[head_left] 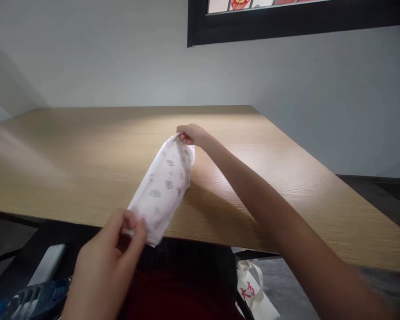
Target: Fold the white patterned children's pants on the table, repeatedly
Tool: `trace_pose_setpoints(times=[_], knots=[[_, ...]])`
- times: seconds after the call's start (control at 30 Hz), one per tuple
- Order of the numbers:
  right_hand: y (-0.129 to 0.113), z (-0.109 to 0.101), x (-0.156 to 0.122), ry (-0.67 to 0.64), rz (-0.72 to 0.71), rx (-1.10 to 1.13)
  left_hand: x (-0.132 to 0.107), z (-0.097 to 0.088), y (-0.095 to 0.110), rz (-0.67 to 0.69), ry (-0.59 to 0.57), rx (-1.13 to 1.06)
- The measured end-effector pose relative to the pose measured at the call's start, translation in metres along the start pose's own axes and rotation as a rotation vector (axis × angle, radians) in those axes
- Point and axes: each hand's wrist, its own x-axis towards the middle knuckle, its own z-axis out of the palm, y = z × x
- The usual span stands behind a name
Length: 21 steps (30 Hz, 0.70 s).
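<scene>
A white cloth (163, 189) with small grey printed shapes is stretched between both hands above the near edge of a wooden table (86, 155). My left hand (110, 266) pinches the cloth's near end with thumb and fingers, close to my body. My right hand (190, 133) reaches out over the table and pinches the far end, fingers closed on the fabric. The cloth hangs folded lengthwise, slanting from lower left to upper right.
A grey wall stands behind the table, with a dark picture frame (286, 26) at the top. A white bag with red print (253, 293) lies on the floor at the lower right. A blue object (26, 302) shows at the lower left.
</scene>
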Motion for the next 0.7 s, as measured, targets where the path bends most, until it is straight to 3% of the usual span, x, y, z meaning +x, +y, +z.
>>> trace_pose_setpoints(times=[0.07, 0.13, 0.23, 0.3, 0.4, 0.57, 0.63, 0.7], knots=[[-0.005, 0.035, 0.008, 0.008, -0.038, -0.121, 0.005, -0.003, -0.027, -0.075, -0.038, 0.091], [-0.001, 0.065, 0.011, 0.083, -0.083, -0.294, 0.01, 0.002, -0.044, -0.037, -0.074, 0.196], [0.013, 0.093, 0.009, 0.224, -0.164, -0.489, 0.017, 0.014, -0.05, 0.042, -0.028, 0.423], [0.021, 0.097, 0.007, 0.27, -0.209, -0.575, 0.019, 0.022, -0.041, 0.056, 0.04, 0.532], [0.032, 0.084, 0.002, 0.294, -0.261, -0.728, 0.012, 0.034, -0.021, 0.139, 0.063, 0.555], [0.053, 0.032, -0.016, 0.251, -0.296, -0.771, -0.012, 0.051, 0.009, 0.474, 0.011, 0.349], [0.059, 0.009, -0.033, 0.164, -0.291, -0.657, -0.006, 0.053, 0.019, 0.593, -0.066, 0.28], [0.062, -0.008, -0.054, 0.04, -0.276, -0.455, 0.017, 0.054, 0.029, 0.745, -0.231, 0.266]])
